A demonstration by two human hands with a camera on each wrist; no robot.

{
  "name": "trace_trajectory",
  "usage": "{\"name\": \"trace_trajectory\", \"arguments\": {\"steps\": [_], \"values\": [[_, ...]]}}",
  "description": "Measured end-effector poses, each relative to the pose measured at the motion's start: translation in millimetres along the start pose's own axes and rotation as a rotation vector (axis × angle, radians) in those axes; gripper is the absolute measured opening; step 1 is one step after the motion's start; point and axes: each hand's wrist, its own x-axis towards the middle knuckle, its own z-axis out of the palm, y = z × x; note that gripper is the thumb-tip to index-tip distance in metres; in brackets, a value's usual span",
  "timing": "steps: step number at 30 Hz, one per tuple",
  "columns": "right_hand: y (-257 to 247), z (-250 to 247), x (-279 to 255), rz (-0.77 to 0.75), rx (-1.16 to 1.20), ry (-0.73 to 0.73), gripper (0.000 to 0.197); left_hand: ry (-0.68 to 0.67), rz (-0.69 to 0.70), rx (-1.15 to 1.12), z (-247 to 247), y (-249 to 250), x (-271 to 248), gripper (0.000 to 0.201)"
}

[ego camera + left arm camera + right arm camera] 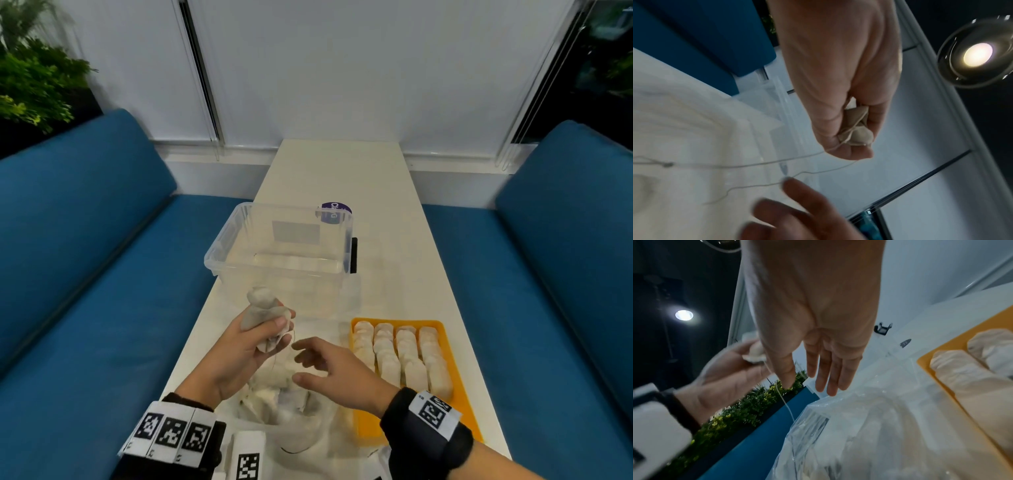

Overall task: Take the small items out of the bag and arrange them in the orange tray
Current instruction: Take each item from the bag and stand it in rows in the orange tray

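Note:
My left hand [263,329] grips a bunch of small pale tea bags [262,308] above the table; their thin strings [756,164] trail down toward the bag. In the left wrist view the tea bags [857,128] sit inside the curled fingers. My right hand [322,363] hovers open just right of the left hand, fingers spread, above the clear plastic bag [291,414], which holds more tea bags. The orange tray [455,404] lies to the right with rows of tea bags [400,353] in it. The right wrist view shows the straight fingers [828,374] above the bag [869,434].
A clear plastic bin [284,246] stands on the white table [342,171] beyond my hands, a purple round label [335,210] behind it. Blue sofas [85,274] flank the table on both sides. A plant [30,75] is at the far left.

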Motion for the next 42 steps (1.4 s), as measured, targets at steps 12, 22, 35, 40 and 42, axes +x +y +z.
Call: {"name": "trace_trajectory", "arguments": {"steps": [12,22,35,40,42], "values": [[-19.9,-0.4,4.4,-0.007,0.533,-0.108,0.016,-0.009,0.022,-0.157,20.4,18.1,-6.0,0.012],[-22.8,-42.4,-32.8,-0.029,0.255,0.030,0.019,0.012,-0.098,-0.263,22.8,5.8,-2.3,0.032],[-23.0,-47.1,-37.5,-0.024,0.213,0.359,0.025,-0.184,-0.281,-0.203,66.5,-22.1,0.8,0.032],[-17.8,-56.5,-43.7,0.022,0.388,0.337,0.016,-0.219,-0.265,-0.178,65.4,-25.5,0.4,0.046],[-17.4,-62.4,-46.6,0.024,0.519,0.311,0.012,-0.190,-0.249,-0.142,63.1,-28.7,1.3,0.043]]}}
